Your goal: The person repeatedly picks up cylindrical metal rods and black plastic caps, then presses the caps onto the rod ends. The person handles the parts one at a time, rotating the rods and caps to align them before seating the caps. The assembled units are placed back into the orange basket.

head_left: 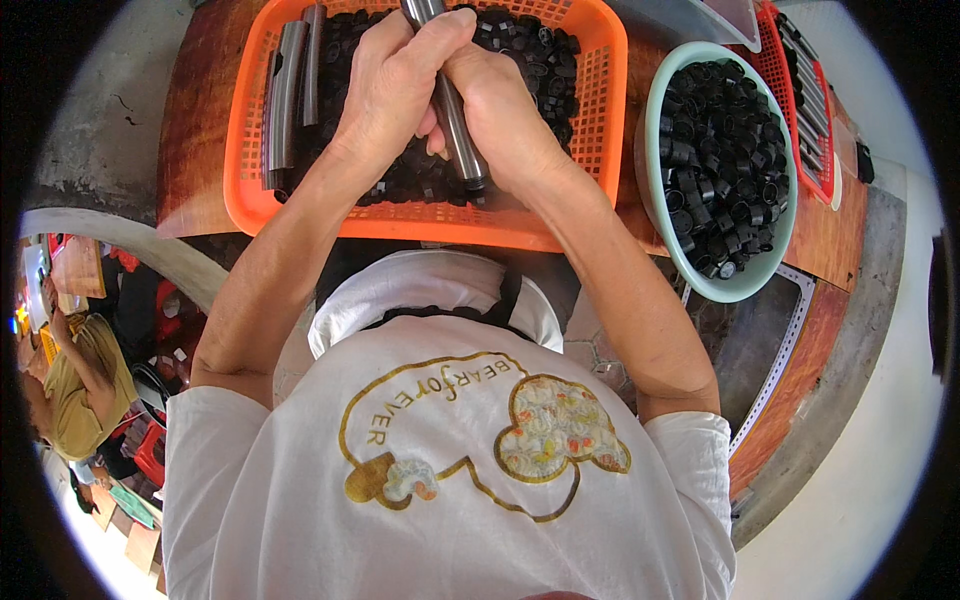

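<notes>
Both of my hands meet over an orange plastic basket (400,226) heaped with small black plastic rings or caps (530,60). Between them is a dark grey metallic tube (457,125), tilted, its lower end toward me with a black end piece. My left hand (390,90) closes around the tube's upper part from the left. My right hand (500,110) is wrapped against it from the right, its fingers partly hidden behind the tube and the other hand. Several similar grey tubes (288,100) lean inside the basket's left side.
A pale green bowl (655,190) full of black rings (725,165) stands right of the basket on the wooden table (195,130). Farther right, a red basket (822,165) holds more grey tubes (805,80). At far left, another person in a yellowish-brown shirt (90,390) works.
</notes>
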`<state>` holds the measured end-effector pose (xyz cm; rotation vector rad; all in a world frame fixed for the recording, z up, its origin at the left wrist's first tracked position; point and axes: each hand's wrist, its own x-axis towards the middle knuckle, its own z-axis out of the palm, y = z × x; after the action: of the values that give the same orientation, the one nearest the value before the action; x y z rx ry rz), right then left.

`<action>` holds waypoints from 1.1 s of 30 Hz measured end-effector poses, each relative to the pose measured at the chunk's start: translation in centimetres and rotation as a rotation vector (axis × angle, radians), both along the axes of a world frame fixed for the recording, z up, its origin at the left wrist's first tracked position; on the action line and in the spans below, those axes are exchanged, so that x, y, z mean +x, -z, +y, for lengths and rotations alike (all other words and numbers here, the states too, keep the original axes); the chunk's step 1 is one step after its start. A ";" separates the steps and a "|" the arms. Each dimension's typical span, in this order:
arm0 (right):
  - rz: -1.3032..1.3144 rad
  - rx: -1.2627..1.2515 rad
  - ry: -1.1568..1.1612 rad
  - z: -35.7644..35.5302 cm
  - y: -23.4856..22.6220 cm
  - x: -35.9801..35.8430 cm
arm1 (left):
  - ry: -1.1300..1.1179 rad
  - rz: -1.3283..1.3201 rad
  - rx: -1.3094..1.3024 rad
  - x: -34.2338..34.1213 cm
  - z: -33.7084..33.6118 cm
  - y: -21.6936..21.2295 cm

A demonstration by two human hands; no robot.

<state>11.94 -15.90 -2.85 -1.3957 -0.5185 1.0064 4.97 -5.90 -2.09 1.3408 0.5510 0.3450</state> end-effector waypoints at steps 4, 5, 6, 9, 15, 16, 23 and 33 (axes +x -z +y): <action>0.011 -0.006 0.001 0.0 0.1 -0.1 | -0.018 0.029 0.045 0.0 0.0 0.0; 0.017 -0.010 -0.002 0.0 0.0 0.0 | -0.025 0.038 0.063 0.1 0.0 0.0; 0.014 -0.012 -0.005 0.0 0.0 0.0 | -0.024 0.039 0.066 0.1 0.1 -0.1; 0.018 -0.017 -0.016 0.0 0.1 0.1 | -0.021 0.052 0.056 0.1 0.0 -0.3; 0.052 -0.001 -0.019 0.4 0.5 0.1 | -0.024 0.101 0.090 0.2 0.1 -0.4; 0.045 -0.002 -0.021 0.3 0.4 0.3 | -0.018 0.072 0.081 0.2 0.1 -0.3; 0.180 0.004 -0.124 -0.7 -1.5 2.0 | -0.020 -0.081 -0.105 0.2 0.2 -0.3; -0.228 -0.012 -0.143 -0.6 -1.4 3.3 | -0.034 -0.205 -0.332 0.6 0.8 0.0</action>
<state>15.26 -16.51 -1.45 -1.5097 -0.7912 0.9695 5.55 -5.15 -2.06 0.9646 0.4374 0.3949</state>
